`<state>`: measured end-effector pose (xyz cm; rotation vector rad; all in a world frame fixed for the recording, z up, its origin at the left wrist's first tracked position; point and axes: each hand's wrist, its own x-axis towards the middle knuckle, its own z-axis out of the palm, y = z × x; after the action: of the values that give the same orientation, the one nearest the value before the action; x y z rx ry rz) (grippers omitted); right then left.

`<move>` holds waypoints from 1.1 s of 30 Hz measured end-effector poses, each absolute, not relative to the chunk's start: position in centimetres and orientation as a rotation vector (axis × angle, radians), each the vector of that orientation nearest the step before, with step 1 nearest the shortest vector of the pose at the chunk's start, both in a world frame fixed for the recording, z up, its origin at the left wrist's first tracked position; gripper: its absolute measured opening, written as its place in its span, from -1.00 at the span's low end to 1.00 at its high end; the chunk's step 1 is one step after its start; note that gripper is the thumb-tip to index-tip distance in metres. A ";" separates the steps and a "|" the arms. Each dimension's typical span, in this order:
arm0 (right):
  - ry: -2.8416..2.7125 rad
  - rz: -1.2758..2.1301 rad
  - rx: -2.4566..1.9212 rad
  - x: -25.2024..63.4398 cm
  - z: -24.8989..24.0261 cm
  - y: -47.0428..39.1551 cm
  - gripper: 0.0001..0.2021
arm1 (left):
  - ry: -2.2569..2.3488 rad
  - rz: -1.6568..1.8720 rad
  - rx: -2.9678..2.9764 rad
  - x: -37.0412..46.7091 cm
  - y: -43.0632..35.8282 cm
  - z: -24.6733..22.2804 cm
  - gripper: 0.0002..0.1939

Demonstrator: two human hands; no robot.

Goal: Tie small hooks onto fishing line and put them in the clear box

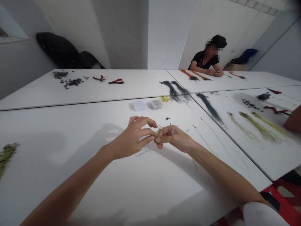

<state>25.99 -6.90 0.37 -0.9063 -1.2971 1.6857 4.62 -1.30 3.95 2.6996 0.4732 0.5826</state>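
My left hand (135, 136) and my right hand (175, 138) meet over the white table (150, 188), fingertips touching. Thumb and forefinger are pinched together on each; whatever lies between them is too small to make out. The other fingers of the left are bent and raised. A thin pale strand (195, 164) hangs below my right wrist. Partly hidden behind the right hand is a small heap of yellowish bits (162, 128), with tiny black pieces (167, 119) just beyond. Under the left fingers lies a clear plastic piece (142, 152).
Two small plastic boxes (139, 105) stand ahead, near dark cord bundles (172, 89). Loose cords (207, 141) and yellow-green bundles (261, 127) lie to the right. Red-handled pliers (116, 81) rest farther back. A person (207, 59) sits across; another person's arm (293, 121) shows at right.
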 end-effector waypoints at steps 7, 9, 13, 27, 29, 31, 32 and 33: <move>-1.269 1.570 -0.913 25.7 0.5 -7.0 -0.90 | 0.551 0.652 2.793 4.9 -1.5 3.9 -0.73; -1.259 1.554 -0.925 25.5 0.5 -7.0 -0.86 | 0.558 0.666 2.807 5.0 -1.5 3.9 -0.73; -1.228 1.540 -0.966 25.5 0.7 -7.1 -0.74 | 0.561 0.645 2.817 4.9 -1.5 3.9 -0.73; -1.145 1.758 -0.886 25.4 0.9 -7.1 -0.63 | 0.420 0.425 2.798 4.4 -2.5 5.2 -0.75; -1.144 1.768 -0.879 25.4 0.7 -7.0 -0.60 | 0.406 0.439 2.801 4.5 -2.5 5.2 -0.74; -1.145 1.786 -0.873 25.4 0.5 -6.9 -0.58 | 0.392 0.446 2.799 4.6 -2.5 5.2 -0.73; -1.146 1.800 -0.869 25.4 0.4 -6.8 -0.58 | 0.387 0.444 2.795 4.6 -2.5 5.2 -0.73; -1.148 1.818 -0.864 25.5 0.3 -6.8 -0.57 | 0.384 0.439 2.790 4.6 -2.5 5.2 -0.72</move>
<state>25.47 -6.80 0.29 -0.8640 -1.1478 1.8177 4.59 -2.46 5.24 2.7905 0.3844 0.4393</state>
